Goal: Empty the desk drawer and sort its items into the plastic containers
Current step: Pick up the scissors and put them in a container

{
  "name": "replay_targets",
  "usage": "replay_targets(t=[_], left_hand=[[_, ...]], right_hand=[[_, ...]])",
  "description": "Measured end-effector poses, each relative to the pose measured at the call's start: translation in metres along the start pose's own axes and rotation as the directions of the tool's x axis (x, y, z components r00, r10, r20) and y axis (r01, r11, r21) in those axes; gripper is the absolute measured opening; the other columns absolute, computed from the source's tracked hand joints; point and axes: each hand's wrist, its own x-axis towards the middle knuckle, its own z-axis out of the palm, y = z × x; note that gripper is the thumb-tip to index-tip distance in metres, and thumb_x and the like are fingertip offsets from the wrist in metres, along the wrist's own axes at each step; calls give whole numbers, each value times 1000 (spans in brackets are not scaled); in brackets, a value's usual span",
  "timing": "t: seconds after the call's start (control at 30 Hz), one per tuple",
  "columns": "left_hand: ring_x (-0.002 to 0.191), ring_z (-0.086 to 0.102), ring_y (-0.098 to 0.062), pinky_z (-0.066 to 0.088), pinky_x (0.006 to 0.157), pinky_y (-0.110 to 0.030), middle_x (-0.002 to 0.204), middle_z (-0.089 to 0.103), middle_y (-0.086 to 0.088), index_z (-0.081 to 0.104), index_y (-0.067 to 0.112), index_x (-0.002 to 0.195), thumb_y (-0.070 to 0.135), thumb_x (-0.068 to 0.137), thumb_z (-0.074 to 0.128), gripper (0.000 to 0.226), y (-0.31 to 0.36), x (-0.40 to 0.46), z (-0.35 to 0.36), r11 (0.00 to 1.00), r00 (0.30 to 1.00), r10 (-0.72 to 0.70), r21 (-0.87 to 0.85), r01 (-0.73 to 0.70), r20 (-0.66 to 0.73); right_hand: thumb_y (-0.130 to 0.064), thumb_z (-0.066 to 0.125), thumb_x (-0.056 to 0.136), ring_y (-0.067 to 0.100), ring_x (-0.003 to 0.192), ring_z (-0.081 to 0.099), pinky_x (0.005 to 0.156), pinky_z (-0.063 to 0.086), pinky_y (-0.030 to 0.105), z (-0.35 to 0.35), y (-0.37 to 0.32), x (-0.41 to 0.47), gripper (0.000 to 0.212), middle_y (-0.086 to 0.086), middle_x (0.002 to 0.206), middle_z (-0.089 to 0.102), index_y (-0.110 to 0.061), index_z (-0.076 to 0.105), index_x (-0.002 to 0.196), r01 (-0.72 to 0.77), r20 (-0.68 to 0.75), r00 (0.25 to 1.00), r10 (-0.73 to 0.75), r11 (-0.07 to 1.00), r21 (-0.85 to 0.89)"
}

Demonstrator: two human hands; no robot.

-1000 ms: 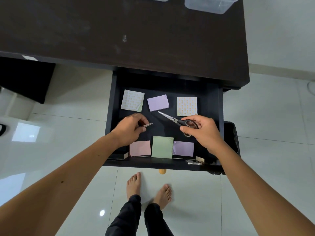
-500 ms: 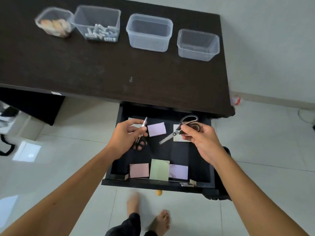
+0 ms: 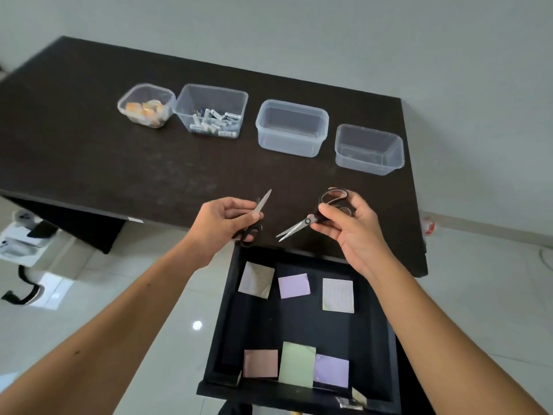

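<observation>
My left hand grips a small pair of scissors, blades pointing up, above the desk's front edge. My right hand holds a second pair of black-handled scissors, blades pointing down-left. Below them the open black drawer holds several coloured sticky-note pads, among them a lilac pad and a green pad. On the dark desk stand four clear plastic containers: one with orange items, one with batteries, and two empty ones.
The desk's right edge runs close to the rightmost container. Pale tiled floor surrounds the desk. Grey and black objects lie on the floor at the left.
Both hands have lifted out of the drawer, each with its scissors, and now hang over the desk's front edge. The camera has tilted up, showing all four containers.
</observation>
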Motion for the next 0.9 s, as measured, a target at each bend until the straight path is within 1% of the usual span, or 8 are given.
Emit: replay_targets(t=[0.1, 0.23, 0.33, 0.5, 0.63, 0.73, 0.8, 0.9], left_hand=[[70, 71, -19, 59, 59, -23, 105, 80, -19, 71, 0, 112, 7, 89, 78, 24, 20, 32, -7, 997, 1000, 7, -70, -9, -25], [73, 70, -13, 60, 67, -19, 95, 74, -14, 74, 3, 116, -2, 95, 70, 21, 46, 84, -15, 999, 999, 40, 5, -41, 37], [79, 71, -9, 63, 73, -20, 102, 73, -12, 72, 1, 124, -9, 94, 68, 32, 72, 126, -16, 995, 993, 69, 69, -76, 100], [86, 75, -9, 63, 72, -20, 108, 75, -9, 69, 3, 125, -8, 93, 71, 34, 115, 191, -4, 976, 978, 117, 160, -145, 171], [83, 77, -5, 62, 85, -20, 104, 78, -7, 71, 5, 122, -5, 92, 73, 31, 129, 234, 11, 942, 964, 134, 274, -196, 231], [84, 77, -2, 59, 82, -14, 107, 79, -9, 71, 2, 125, -3, 92, 75, 35, 129, 251, 20, 927, 956, 130, 310, -212, 264], [89, 77, -4, 58, 82, -13, 110, 79, -10, 71, 3, 126, -1, 91, 76, 35, 128, 259, 22, 922, 951, 129, 318, -219, 280], [102, 77, -12, 59, 91, -18, 112, 80, -9, 72, 6, 124, 1, 92, 75, 32, 130, 268, 21, 914, 947, 128, 334, -228, 295]], right_hand=[[8, 75, 90, 37, 101, 77, 82, 65, 43, 14, -19, 23, 48, 16, 111, 66, -18, 67, 130, 38, -40, 999, -37, 999, 34], [7, 73, 92, 35, 103, 78, 81, 66, 42, 26, -42, 55, 43, 15, 117, 64, -13, 66, 130, 42, -102, 994, -37, 998, 50], [4, 69, 96, 35, 105, 78, 84, 66, 45, 29, -53, 81, 37, 20, 126, 65, -14, 66, 129, 34, -137, 990, -27, 998, 51], [2, 71, 96, 31, 103, 79, 83, 66, 44, 32, -64, 118, 36, 19, 131, 66, -17, 68, 127, 53, -190, 981, -44, 998, 42], [1, 75, 93, 30, 108, 77, 83, 66, 45, 30, -67, 145, 37, 18, 129, 68, -16, 71, 126, 83, -240, 968, -72, 996, 36], [-1, 78, 92, 28, 106, 78, 84, 66, 46, 29, -71, 161, 37, 18, 123, 72, -12, 70, 126, 95, -272, 958, -90, 995, 6], [-2, 79, 91, 29, 107, 78, 83, 66, 45, 30, -72, 168, 37, 17, 122, 73, -10, 70, 126, 105, -274, 956, -100, 995, 3], [0, 78, 92, 25, 104, 79, 82, 66, 41, 35, -74, 174, 40, 16, 118, 71, -12, 69, 128, 118, -275, 955, -115, 993, -6]])
